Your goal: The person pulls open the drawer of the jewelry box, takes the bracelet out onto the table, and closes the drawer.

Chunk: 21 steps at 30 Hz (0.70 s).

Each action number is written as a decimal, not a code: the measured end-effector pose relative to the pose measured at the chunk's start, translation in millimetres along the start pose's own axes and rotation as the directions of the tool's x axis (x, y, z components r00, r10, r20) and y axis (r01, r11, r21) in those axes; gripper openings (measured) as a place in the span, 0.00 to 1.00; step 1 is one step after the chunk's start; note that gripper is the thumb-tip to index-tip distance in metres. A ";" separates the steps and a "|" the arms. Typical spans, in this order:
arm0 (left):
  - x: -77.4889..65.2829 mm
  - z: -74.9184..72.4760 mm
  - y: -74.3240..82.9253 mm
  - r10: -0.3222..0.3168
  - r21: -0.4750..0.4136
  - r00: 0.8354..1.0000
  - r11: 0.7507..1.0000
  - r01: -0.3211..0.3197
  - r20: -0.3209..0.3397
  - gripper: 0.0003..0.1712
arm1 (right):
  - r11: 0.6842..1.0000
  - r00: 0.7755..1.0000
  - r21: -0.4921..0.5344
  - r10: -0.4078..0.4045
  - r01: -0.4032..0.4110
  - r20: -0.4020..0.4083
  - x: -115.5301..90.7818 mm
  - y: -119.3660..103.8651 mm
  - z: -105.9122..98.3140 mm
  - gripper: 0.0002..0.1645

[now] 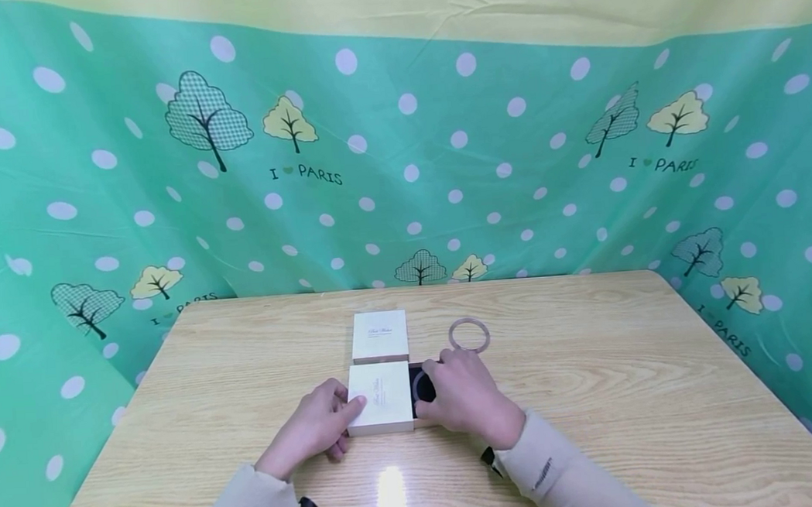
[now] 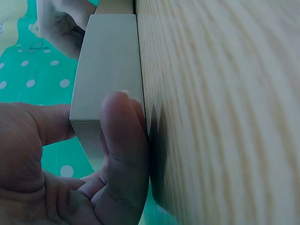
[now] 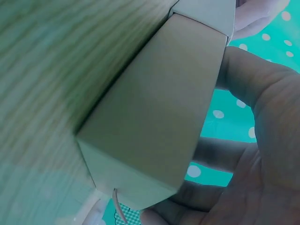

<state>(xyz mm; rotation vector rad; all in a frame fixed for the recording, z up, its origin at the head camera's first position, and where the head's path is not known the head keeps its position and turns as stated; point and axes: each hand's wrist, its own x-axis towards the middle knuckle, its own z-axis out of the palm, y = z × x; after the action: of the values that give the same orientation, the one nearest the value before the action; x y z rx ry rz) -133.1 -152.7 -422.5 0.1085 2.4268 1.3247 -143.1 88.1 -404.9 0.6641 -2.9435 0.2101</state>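
Note:
My left hand (image 1: 318,418) grips the left end of a white box sleeve (image 1: 380,398), its thumb on top and fingers below at the side. From the sleeve's right end a drawer (image 3: 150,103) with a black lining sticks out. Inside lies a pale bangle (image 1: 416,385), partly covered by my right hand (image 1: 463,389). The thumb and fingers of that hand bend down over the drawer and pinch the bangle at its edges. A ribbon tab (image 3: 119,206) hangs from the drawer's end in the right wrist view.
A second white box (image 1: 379,335), closed, sits directly behind the first. Another pale bangle (image 1: 469,335) lies on the wooden table (image 1: 579,351), behind my right hand. A green dotted curtain (image 1: 435,166) hangs around the table's back and sides.

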 end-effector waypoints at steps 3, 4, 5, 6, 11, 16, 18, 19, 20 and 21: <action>0.1 -0.2 0.1 -0.003 0.002 1.000 1.000 0.003 0.002 0.25 | 1.000 1.000 0.011 0.019 -0.019 0.003 0.1 -0.6 0.6 0.29; 0.3 -0.2 0.2 -0.003 0.004 1.000 1.000 0.003 0.003 0.25 | 1.000 1.000 0.013 0.023 -0.023 0.002 0.3 -0.6 0.8 0.29; 0.5 -0.2 0.4 -0.005 0.005 1.000 1.000 0.005 0.003 0.25 | 1.000 1.000 0.016 0.027 -0.027 -0.001 0.3 -0.8 0.9 0.29; 0.5 -0.2 0.4 -0.005 0.006 1.000 1.000 0.005 0.004 0.25 | 0.999 1.000 0.020 0.029 -0.029 -0.005 0.3 -0.9 0.9 0.29; 0.9 -0.1 0.6 -0.002 0.003 1.000 1.000 0.002 0.003 0.25 | 0.999 0.999 0.032 0.031 -0.030 -0.024 -0.3 -0.2 1.2 0.29; 0.2 0.2 0.2 -0.004 -0.004 1.000 1.000 0.004 0.002 0.25 | 0.993 0.998 0.099 0.059 -0.058 -0.009 -0.3 2.2 -0.3 0.29; 0.4 0.5 0.1 -0.009 -0.008 1.000 1.000 0.009 0.001 0.26 | 0.988 0.997 0.136 0.074 -0.073 0.001 -0.5 3.2 -1.8 0.29; 0.2 0.4 0.0 -0.008 -0.008 1.000 1.000 0.008 0.001 0.26 | 0.985 0.997 0.154 0.081 -0.081 0.006 -0.7 3.7 -2.7 0.29; 0.5 0.5 0.2 -0.010 -0.008 1.000 1.000 0.010 0.000 0.26 | 0.982 0.996 0.170 0.086 -0.087 0.011 -0.8 4.2 -3.5 0.29; 0.6 0.4 0.2 -0.008 -0.006 1.000 1.000 0.008 -0.001 0.26 | 0.979 0.996 0.185 0.089 -0.091 0.018 -1.0 4.6 -4.6 0.29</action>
<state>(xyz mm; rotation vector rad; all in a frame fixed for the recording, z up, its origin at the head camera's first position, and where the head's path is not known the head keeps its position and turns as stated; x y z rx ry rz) -133.5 -152.1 -422.6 0.0964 2.4209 1.3285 -143.7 93.4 -401.0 0.5546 -2.9904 0.4961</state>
